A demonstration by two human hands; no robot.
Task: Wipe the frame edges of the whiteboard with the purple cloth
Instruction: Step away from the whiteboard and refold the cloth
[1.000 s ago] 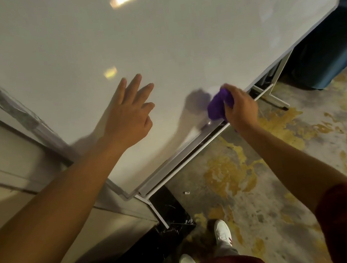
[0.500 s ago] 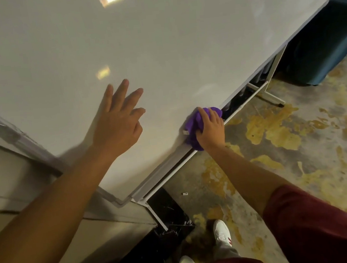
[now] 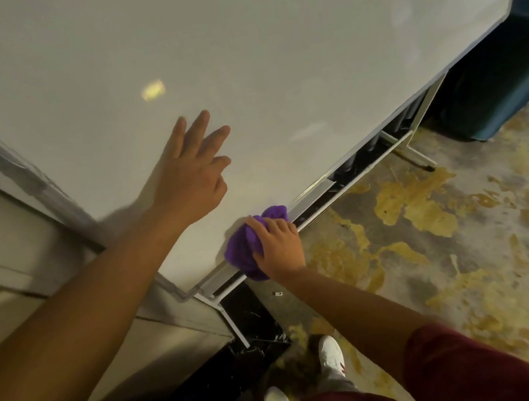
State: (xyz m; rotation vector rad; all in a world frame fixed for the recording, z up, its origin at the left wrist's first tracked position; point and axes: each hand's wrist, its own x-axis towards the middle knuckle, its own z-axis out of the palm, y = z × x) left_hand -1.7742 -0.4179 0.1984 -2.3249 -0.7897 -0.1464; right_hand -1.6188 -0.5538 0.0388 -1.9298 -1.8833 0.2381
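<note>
A large whiteboard fills the upper view, its metal bottom frame edge running diagonally from lower left to upper right. My right hand grips a bunched purple cloth and presses it on that bottom edge, close to the board's lower left corner. My left hand lies flat on the board surface with fingers spread and straight, up and left of the cloth.
Below the edge runs the tray rail, and a white stand leg reaches onto the stained concrete floor. A dark blue piece of furniture stands at the right. My white shoes are near a black base.
My right hand has slid the purple cloth down-left along the bottom frame edge toward the lower left corner. My left hand stayed flat on the board.
</note>
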